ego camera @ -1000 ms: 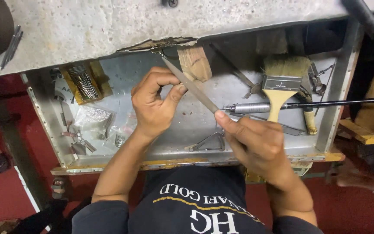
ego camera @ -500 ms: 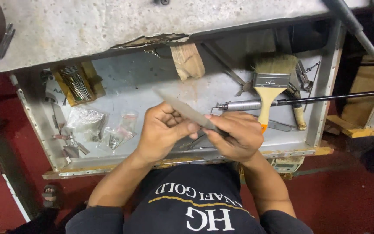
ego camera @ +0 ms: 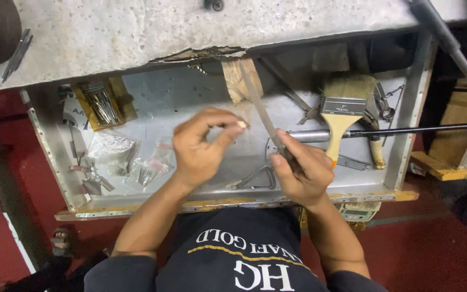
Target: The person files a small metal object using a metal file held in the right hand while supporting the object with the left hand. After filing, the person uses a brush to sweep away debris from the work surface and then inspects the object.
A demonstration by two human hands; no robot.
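Observation:
My right hand (ego camera: pixel 300 169) grips the handle end of a long flat metal file (ego camera: pixel 258 105), whose blade points up and away toward a wooden peg (ego camera: pixel 234 81) under the bench edge. My left hand (ego camera: pixel 201 145) is just left of the file, thumb and fingers pinched on a tiny pale piece (ego camera: pixel 240 124) near the blade. Both hands hover over a shallow metal tray (ego camera: pixel 55 157) set below a grey workbench (ego camera: pixel 136 32).
A flat paintbrush (ego camera: pixel 341 116) with a yellow handle lies at the tray's right, beside a dark rod (ego camera: pixel 422 130) with a metal coil. Small plastic bags (ego camera: pixel 112 148) and a box of thin tools (ego camera: pixel 101 103) sit at the left. Red floor surrounds the tray.
The hands were together low over the tray; now the right hand has swung the file upright toward the peg and the left hand has lifted, pinching a small piece.

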